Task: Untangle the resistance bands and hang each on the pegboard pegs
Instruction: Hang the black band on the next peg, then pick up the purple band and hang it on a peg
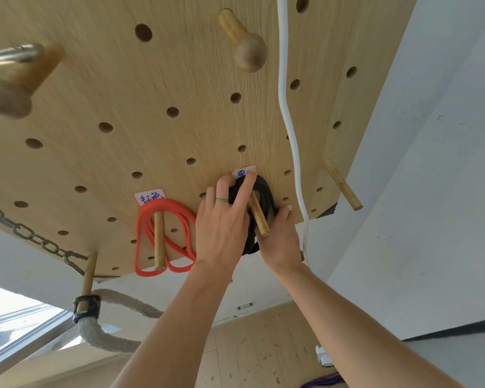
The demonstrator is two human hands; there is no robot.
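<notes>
A red resistance band (177, 211) hangs in loops over a wooden peg (159, 242) low on the pegboard (95, 79), under a handwritten label (149, 196). To its right a black resistance band (268, 196) is looped over another wooden peg (259, 218) beneath a second label (242, 171). My left hand (221, 228), wearing a ring, grips the black band on the peg's left side. My right hand (280, 239) holds the band's lower right part. The band's bottom is hidden behind my hands.
A white cord (284, 107) runs down the board right of the black band. A bare peg (343, 184) sticks out at the right edge. Knobbed pegs (242, 43) sit higher up. A chain (34, 236) and a thick rope (107, 340) hang at the lower left. A purple band (324, 382) lies on the floor.
</notes>
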